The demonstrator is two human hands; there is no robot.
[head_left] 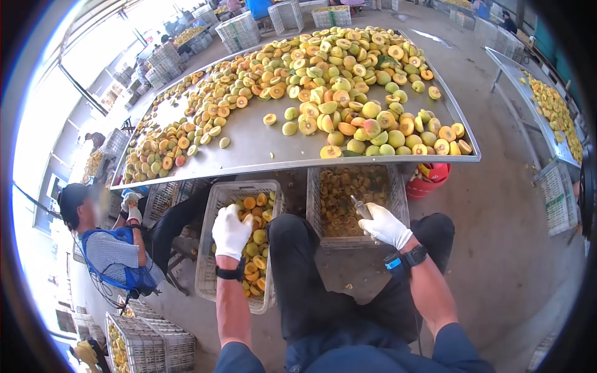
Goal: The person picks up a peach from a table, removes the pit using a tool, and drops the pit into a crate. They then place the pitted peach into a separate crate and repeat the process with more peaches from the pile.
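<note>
My left hand point(231, 232), in a white glove, reaches down into a white plastic crate point(211, 273) of whole yellow-green fruit point(256, 238) on the floor; whether it grips a fruit I cannot tell. My right hand point(384, 225), also gloved, holds a small knife point(360, 207) over a second crate point(316, 211) filled with pits and scraps. Both crates stand under the front edge of a metal table point(261, 152) heaped with halved fruit point(339, 68).
A seated person point(112, 248) in a blue apron works at my left beside more crates point(146, 342). A red bucket point(428, 180) stands under the table's right end. Another fruit-covered table point(547, 99) is at the right, and stacked crates line the back.
</note>
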